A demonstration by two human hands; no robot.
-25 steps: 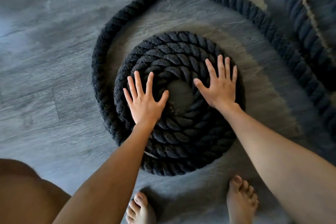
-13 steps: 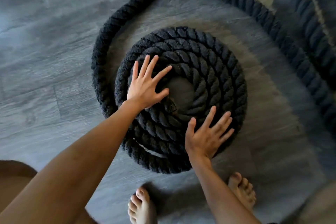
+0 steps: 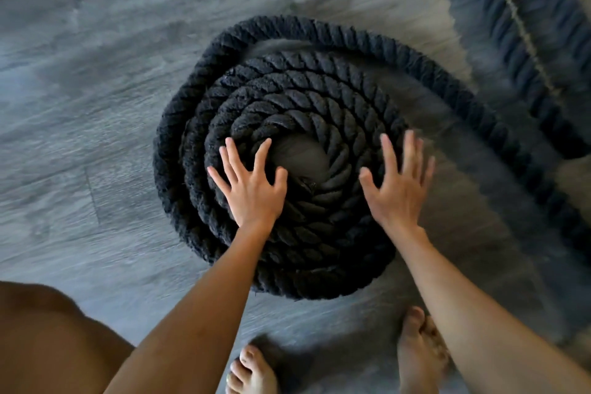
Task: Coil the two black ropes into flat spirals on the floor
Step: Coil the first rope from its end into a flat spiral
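Left hand (image 3: 252, 189) lies palm down on the coil (image 3: 303, 99), fingers straight and fanned wide, thumb out to the side. It presses on the inner turns just left of the middle, and its forefinger tip reaches the rim of the bare gap at the centre. Right hand (image 3: 399, 189) is likewise spread flat, fingers straight and apart, over the right side of the coil; the palm covers the outer tight turns and the fingertips reach the coil's right rim. That hand is blurred, so I cannot tell whether it presses down or only skims the rope. Neither hand is curled round anything.

The coil sits flat on the grey plank floor (image 3: 80, 73), directly ahead of two bare feet (image 3: 252, 374), its near rim close to the toes. Several turns are wound tight against one another. The outermost turn hugs the left side, lifts away across the far side with a sliver of floor showing, then runs off loose toward the right.

A second rope (image 3: 527, 25) lies well apart at the far right, blurred, two lengths side by side. A bare leg (image 3: 48, 339) fills the near left.
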